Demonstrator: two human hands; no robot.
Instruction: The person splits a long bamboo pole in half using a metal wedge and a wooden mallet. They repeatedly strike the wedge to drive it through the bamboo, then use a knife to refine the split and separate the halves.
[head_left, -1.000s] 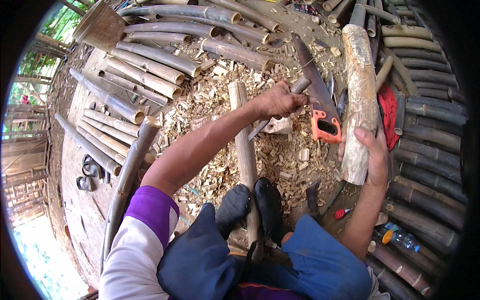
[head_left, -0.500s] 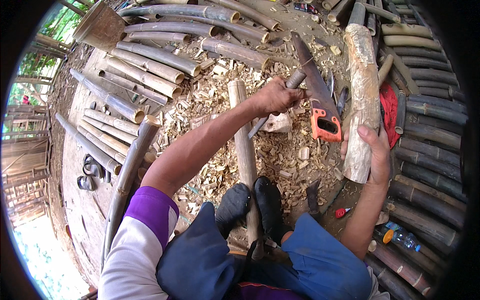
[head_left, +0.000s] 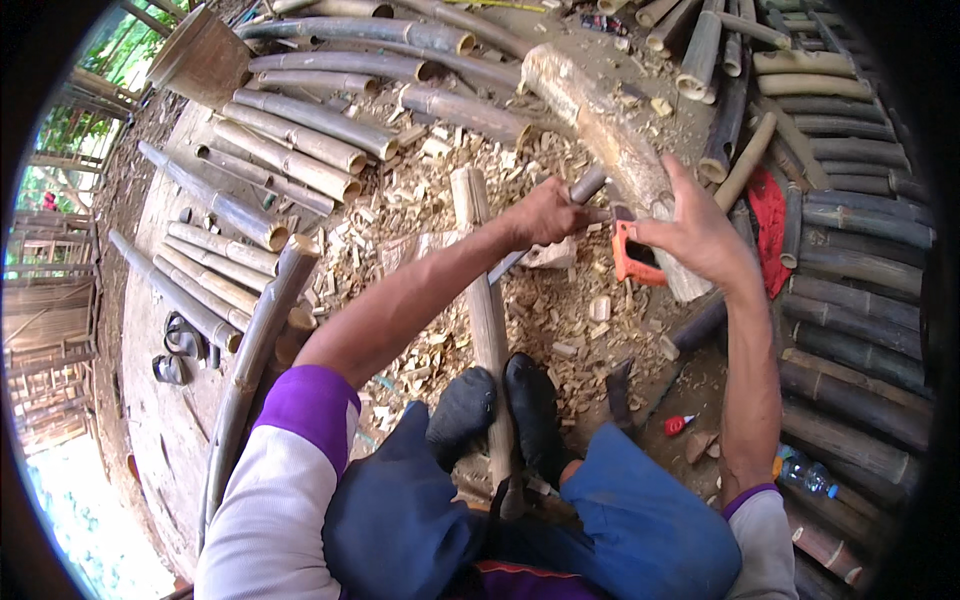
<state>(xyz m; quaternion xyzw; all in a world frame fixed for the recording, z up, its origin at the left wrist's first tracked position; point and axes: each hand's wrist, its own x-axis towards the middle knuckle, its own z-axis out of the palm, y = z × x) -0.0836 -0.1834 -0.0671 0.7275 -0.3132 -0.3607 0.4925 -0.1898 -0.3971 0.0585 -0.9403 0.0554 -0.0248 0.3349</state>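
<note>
My left hand point(head_left: 548, 212) is closed around a hand tool point(head_left: 588, 184) with a dark round handle. A narrow grey metal strip, apparently its blade, shows below the wrist. My right hand point(head_left: 700, 225) grips the lower part of a thick, pale, roughly stripped log point(head_left: 600, 120), thumb and fingers on its near side. The log slants up to the left, passing close to the left fist. It covers most of a handsaw, whose orange handle point(head_left: 637, 256) shows beside my right thumb. A slimmer wooden pole point(head_left: 488, 330) lies between my dark-covered feet.
Wood chips point(head_left: 420, 300) cover the ground. Cut bamboo poles point(head_left: 320, 130) lie to the left and at the back, with more bamboo point(head_left: 860, 345) lined up at right. A bucket point(head_left: 200, 58) stands far left. A red cloth point(head_left: 768, 230) and a plastic bottle point(head_left: 805, 473) lie at right.
My right hand has moved up and left with the log, which has swung from nearly upright to slanting left over the saw. My left hand has shifted slightly left and down, still holding the tool.
</note>
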